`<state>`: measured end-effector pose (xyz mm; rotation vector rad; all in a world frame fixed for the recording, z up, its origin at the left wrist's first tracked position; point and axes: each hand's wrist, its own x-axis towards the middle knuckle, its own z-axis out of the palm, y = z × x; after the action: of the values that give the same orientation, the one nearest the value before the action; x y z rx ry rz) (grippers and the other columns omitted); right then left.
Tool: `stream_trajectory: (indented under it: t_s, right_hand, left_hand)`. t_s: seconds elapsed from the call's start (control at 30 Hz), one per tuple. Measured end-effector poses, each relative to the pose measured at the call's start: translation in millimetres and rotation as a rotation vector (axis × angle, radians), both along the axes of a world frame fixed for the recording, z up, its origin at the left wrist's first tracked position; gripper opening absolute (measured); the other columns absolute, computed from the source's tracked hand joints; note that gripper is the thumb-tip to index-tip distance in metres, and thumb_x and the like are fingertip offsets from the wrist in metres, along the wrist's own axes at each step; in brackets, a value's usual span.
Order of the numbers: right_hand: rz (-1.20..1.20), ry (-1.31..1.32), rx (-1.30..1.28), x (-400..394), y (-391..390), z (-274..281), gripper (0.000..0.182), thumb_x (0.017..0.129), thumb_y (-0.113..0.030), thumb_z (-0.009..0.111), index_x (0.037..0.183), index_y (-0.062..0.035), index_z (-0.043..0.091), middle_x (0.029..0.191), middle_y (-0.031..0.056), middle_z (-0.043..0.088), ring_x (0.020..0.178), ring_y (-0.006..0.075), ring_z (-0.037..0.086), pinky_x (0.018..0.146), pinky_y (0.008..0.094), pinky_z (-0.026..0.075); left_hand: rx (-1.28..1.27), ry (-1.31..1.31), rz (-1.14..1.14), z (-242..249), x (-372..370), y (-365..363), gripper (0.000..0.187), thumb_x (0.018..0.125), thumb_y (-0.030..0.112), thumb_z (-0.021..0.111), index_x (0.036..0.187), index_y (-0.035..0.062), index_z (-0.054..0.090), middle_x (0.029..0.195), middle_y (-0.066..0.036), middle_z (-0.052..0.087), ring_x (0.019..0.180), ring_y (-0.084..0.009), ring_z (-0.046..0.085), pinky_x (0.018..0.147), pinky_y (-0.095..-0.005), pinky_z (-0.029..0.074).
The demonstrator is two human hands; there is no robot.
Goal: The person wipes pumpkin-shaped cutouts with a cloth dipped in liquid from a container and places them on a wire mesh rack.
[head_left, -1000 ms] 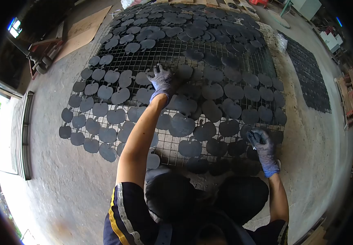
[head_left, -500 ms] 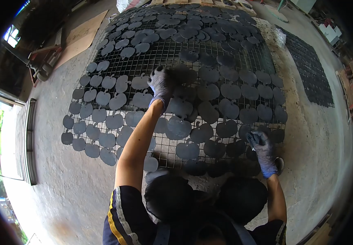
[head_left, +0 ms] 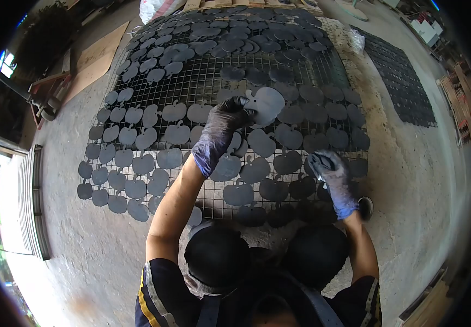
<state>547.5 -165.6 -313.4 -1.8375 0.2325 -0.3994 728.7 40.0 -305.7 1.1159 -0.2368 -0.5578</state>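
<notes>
"How are the hands set?"

"The left hand [head_left: 224, 121] has its fingers closed on the left edge of a pumpkin-shaped plate [head_left: 270, 106], which sticks out just right of the fingertips. The right hand [head_left: 332, 171] is half curled; a pale scrap [head_left: 320, 177] shows under its thumb, but I can't tell if it's gripped."

"What's in the way?"

"Dark plates [head_left: 260, 143] crowd the wire mesh [head_left: 198, 82] around both hands, and overlap in a heap well beyond the left one. The person's knees [head_left: 217, 256] stand on the near side of both."

"And the edges?"

"The mesh's right edge is near the right hand; the left edge is well apart from the left hand."

"Room to move?"

"Mesh shows through beyond the left hand. Concrete floor [head_left: 404, 191] stretches right of the right hand, with a dark panel [head_left: 402, 79] farther out."
</notes>
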Motion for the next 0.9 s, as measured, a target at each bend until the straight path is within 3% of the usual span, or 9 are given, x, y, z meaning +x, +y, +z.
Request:
stream_trajectory:
  t_s: [0.07, 0.13, 0.17, 0.27, 0.5, 0.6, 0.7, 0.73, 0.9]
  right_hand:
    - [-0.004, -0.005, -0.148, 4, -5, -5, 0.020, 0.071, 0.005, 0.056, 0.090, 0.0017, 0.054, 0.089, 0.0077, 0.058, 0.080, 0.0136, 0.056, 0.074, 0.0238, 0.046]
    - [0.026, 0.003, 0.173, 10, 1, -1, 0.020, 0.072, 0.006, 0.054, 0.091, 0.0020, 0.053, 0.091, 0.0078, 0.058, 0.081, 0.0139, 0.056, 0.076, 0.0241, 0.046]
    - [0.073, -0.025, 0.538, 11, 7, 10, 0.020, 0.072, 0.005, 0.054, 0.092, 0.0026, 0.053, 0.092, 0.0083, 0.057, 0.083, 0.0136, 0.055, 0.076, 0.0238, 0.045]
    - [-0.016, 0.089, 0.218, 18, 14, 36, 0.023, 0.072, 0.002, 0.056, 0.095, 0.0021, 0.052, 0.093, 0.0080, 0.056, 0.084, 0.0131, 0.054, 0.075, 0.0218, 0.045]
    - [0.047, 0.045, 0.587, 39, 23, 31, 0.025, 0.075, 0.003, 0.053, 0.100, 0.0029, 0.049, 0.097, 0.0105, 0.055, 0.085, 0.0142, 0.055, 0.076, 0.0232, 0.046]
    - [0.065, 0.015, 0.765, 40, 28, 17, 0.024, 0.075, 0.006, 0.051, 0.098, 0.0044, 0.048, 0.098, 0.0125, 0.055, 0.088, 0.0167, 0.054, 0.079, 0.0254, 0.045]
    - [0.074, 0.049, 0.770, 43, 32, 7, 0.023, 0.075, 0.007, 0.050, 0.097, 0.0050, 0.047, 0.098, 0.0136, 0.054, 0.090, 0.0184, 0.054, 0.081, 0.0264, 0.045]
    - [0.077, 0.057, 0.763, 44, 33, 5, 0.023, 0.075, 0.007, 0.050, 0.097, 0.0048, 0.047, 0.099, 0.0132, 0.054, 0.090, 0.0179, 0.054, 0.081, 0.0262, 0.045]
    - [0.052, 0.073, 0.455, 51, 39, -9, 0.013, 0.073, 0.004, 0.055, 0.086, 0.0036, 0.055, 0.086, 0.0063, 0.059, 0.078, 0.0092, 0.055, 0.070, 0.0206, 0.047]
  left_hand:
    - [-0.002, -0.011, -0.055, 6, -8, -2, 0.019, 0.072, -0.001, 0.057, 0.090, -0.0001, 0.054, 0.082, -0.008, 0.059, 0.075, -0.0139, 0.056, 0.069, -0.0255, 0.047]
    - [0.007, -0.008, -0.071, 18, -20, -4, 0.020, 0.072, -0.002, 0.057, 0.091, 0.0000, 0.054, 0.083, -0.008, 0.059, 0.075, -0.0136, 0.056, 0.069, -0.0249, 0.047]
    - [0.020, -0.007, -0.082, 21, -25, -5, 0.021, 0.072, -0.002, 0.057, 0.092, 0.0000, 0.055, 0.083, -0.007, 0.059, 0.075, -0.0132, 0.056, 0.069, -0.0244, 0.047]
    - [0.052, 0.002, -0.127, 16, -33, -9, 0.023, 0.072, -0.002, 0.057, 0.094, 0.0010, 0.055, 0.082, -0.006, 0.058, 0.074, -0.0112, 0.055, 0.067, -0.0214, 0.046]
    - [0.074, 0.129, -0.154, 1, -42, -12, 0.024, 0.071, 0.006, 0.061, 0.094, 0.0021, 0.055, 0.079, -0.004, 0.058, 0.065, -0.0083, 0.052, 0.058, -0.0192, 0.042]
    - [-0.237, 0.335, -0.175, -4, -47, -11, 0.025, 0.074, 0.007, 0.055, 0.098, 0.0017, 0.052, 0.090, -0.006, 0.058, 0.074, -0.0133, 0.054, 0.066, -0.0253, 0.043]
    - [-0.321, 0.250, -0.147, -10, -60, -15, 0.026, 0.076, 0.009, 0.052, 0.100, 0.0014, 0.051, 0.098, -0.008, 0.056, 0.084, -0.0155, 0.053, 0.075, -0.0259, 0.041]
    - [-0.366, 0.460, -0.165, -18, -57, -15, 0.028, 0.076, 0.011, 0.051, 0.101, 0.0012, 0.051, 0.103, -0.009, 0.054, 0.093, -0.0188, 0.051, 0.083, -0.0318, 0.038]
    - [-0.641, 0.639, -0.311, -20, -62, -28, 0.032, 0.075, 0.016, 0.050, 0.104, 0.0036, 0.050, 0.109, -0.008, 0.051, 0.098, -0.0207, 0.049, 0.087, -0.0420, 0.035]
